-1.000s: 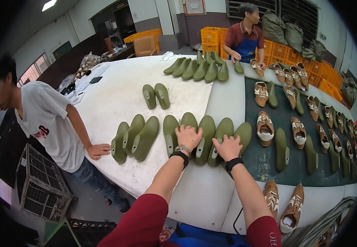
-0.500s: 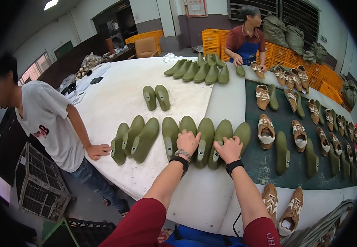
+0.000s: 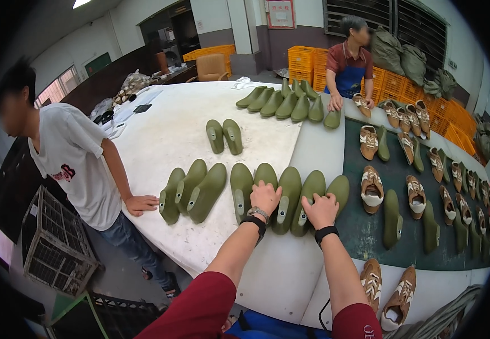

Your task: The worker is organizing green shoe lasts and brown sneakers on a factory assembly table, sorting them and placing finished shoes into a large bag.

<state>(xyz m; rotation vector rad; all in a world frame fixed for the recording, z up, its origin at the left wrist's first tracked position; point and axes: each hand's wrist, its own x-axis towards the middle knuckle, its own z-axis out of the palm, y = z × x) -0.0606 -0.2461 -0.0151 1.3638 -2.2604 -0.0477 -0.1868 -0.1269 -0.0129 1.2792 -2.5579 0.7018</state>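
Green shoe lasts stand side by side in a row along the near part of the table. My left hand is closed over a green shoe last near the middle of that row. My right hand has its fingers curled over another green shoe last, close to the row's right end. Between my hands lies one more last. Three lasts sit together to the left. A pair of lasts stands farther back. My palms hide parts of the lasts beneath them.
Brown-and-white sneakers and lasts line a dark green mat at right. Two sneakers lie near the front edge. One person leans on the table at left; another handles a last across from me.
The whole view has shifted slightly. My hands stay on the same lasts. The last under the far person's hand has come nearer the end of the back group.
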